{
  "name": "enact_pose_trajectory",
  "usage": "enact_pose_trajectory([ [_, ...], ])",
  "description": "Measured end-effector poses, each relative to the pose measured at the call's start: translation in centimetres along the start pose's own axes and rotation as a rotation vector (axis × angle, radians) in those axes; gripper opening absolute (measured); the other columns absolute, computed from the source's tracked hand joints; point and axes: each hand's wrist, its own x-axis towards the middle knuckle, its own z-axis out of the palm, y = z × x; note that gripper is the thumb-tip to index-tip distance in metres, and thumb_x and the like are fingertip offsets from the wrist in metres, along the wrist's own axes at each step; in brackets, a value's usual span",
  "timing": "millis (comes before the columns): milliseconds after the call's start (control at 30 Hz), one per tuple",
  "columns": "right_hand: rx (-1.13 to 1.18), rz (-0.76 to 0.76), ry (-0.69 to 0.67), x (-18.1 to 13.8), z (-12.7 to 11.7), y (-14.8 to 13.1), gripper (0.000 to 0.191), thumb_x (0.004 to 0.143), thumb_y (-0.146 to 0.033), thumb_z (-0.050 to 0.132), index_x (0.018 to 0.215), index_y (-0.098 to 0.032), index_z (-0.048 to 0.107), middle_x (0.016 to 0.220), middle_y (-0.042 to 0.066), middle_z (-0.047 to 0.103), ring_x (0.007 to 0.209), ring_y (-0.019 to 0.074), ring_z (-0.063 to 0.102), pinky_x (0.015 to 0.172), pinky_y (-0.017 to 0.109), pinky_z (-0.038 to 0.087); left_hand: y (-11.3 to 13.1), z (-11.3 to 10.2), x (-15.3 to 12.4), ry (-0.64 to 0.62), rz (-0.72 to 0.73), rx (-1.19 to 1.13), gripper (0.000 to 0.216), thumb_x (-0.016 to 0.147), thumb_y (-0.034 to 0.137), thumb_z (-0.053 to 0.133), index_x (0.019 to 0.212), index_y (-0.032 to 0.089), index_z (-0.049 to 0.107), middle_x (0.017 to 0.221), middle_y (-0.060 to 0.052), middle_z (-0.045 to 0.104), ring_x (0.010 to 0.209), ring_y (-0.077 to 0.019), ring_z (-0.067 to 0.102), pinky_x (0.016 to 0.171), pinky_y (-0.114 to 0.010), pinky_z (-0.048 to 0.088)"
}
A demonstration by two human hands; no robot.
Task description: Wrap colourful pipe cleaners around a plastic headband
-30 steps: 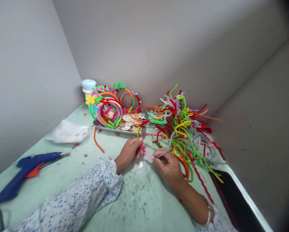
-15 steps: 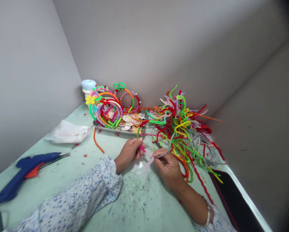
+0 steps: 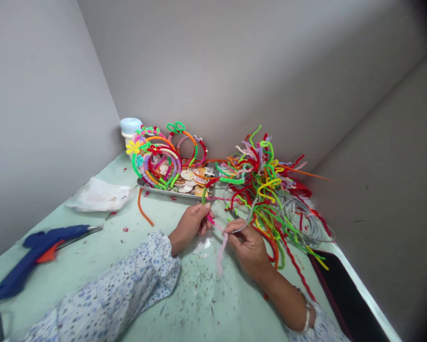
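Note:
Between my hands is a thin grey headband [image 3: 249,217], partly wrapped in red, green and bright pink fuzzy pipe cleaner. My left hand [image 3: 195,219] pinches its wrapped part, near the green and bright pink stretch. My right hand [image 3: 247,244] is closed on the headband's bare grey part, fingertips at the end of the wrapping. From those fingertips a pale pink pipe cleaner [image 3: 220,259] hangs loose towards the table. My fingers hide part of where it meets the band.
A blue glue gun [image 3: 42,251] lies at left, near a clear plastic bag [image 3: 101,194]. Finished headbands [image 3: 160,161] stand in a metal tray [image 3: 174,192] of stickers. Tangled pipe cleaners [image 3: 263,180] and grey bands [image 3: 299,218] pile up at right, beside a black mat [image 3: 345,289].
The free end of the pale pink pipe cleaner has swung down and now hangs longer below my right fingertips. Both hands stay nearly where they were.

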Motion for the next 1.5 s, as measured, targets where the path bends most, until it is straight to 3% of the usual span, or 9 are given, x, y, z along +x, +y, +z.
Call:
enact_pose_trajectory([
  [233,0.030,0.011,-0.012,0.1,0.0,-0.2,0.010,0.080,-0.016,0.055,0.085,-0.023,0.062,0.084,0.002,0.058,0.079,0.0147,0.057,0.070,0.027,0.046,0.0,0.0,0.0,-0.001,0.004,0.004,0.040,0.081,0.052,0.045,0.073,0.014,0.054,0.047,0.002,0.053,0.032,-0.0047,0.038,0.034,-0.018,0.021],
  [467,0.020,0.014,-0.011,0.0,-0.1,0.1,0.014,0.078,-0.011,0.054,0.082,-0.023,0.061,0.082,0.000,0.057,0.080,0.0142,0.056,0.076,0.029,0.044,-0.1,0.1,0.0,0.002,0.002,-0.002,0.039,0.082,0.051,0.045,0.074,0.014,0.053,0.046,0.003,0.052,0.031,-0.0047,0.038,0.034,-0.018,0.021],
  [733,0.014,0.018,0.004,0.1,0.0,0.0,0.011,0.078,-0.013,0.054,0.081,-0.022,0.061,0.082,0.001,0.058,0.078,0.0145,0.057,0.072,0.027,0.045,0.1,0.0,-0.1,0.008,0.000,-0.006,0.039,0.082,0.051,0.046,0.074,0.013,0.054,0.048,0.002,0.054,0.032,-0.0043,0.038,0.034,-0.017,0.022],
  [900,0.063,0.121,0.021,0.1,0.0,-0.1,0.008,0.080,-0.021,0.056,0.087,-0.022,0.061,0.083,0.001,0.060,0.075,0.0140,0.058,0.067,0.026,0.046,0.2,0.1,-0.1,0.020,0.028,-0.007,0.038,0.082,0.050,0.046,0.075,0.013,0.055,0.050,0.002,0.054,0.032,-0.0040,0.038,0.034,-0.018,0.022],
  [1133,0.177,0.281,0.037,0.1,-0.2,-0.5,0.023,0.082,-0.032,0.057,0.102,-0.022,0.059,0.086,0.002,0.062,0.072,0.0138,0.057,0.064,0.025,0.046,0.2,0.4,-0.3,0.058,0.124,-0.002,0.036,0.083,0.049,0.046,0.080,0.013,0.054,0.059,0.001,0.059,0.035,-0.0035,0.039,0.037,-0.018,0.023],
  [1500,0.305,0.429,0.063,0.5,-0.5,-0.6,0.031,0.085,-0.042,0.049,0.103,-0.018,0.057,0.067,0.000,0.060,0.056,0.0119,0.051,0.052,0.022,0.040,-0.2,0.3,-0.3,0.081,0.187,0.083,0.035,0.084,0.046,0.046,0.083,0.013,0.056,0.063,-0.001,0.060,0.038,-0.0038,0.040,0.039,-0.018,0.025],
])
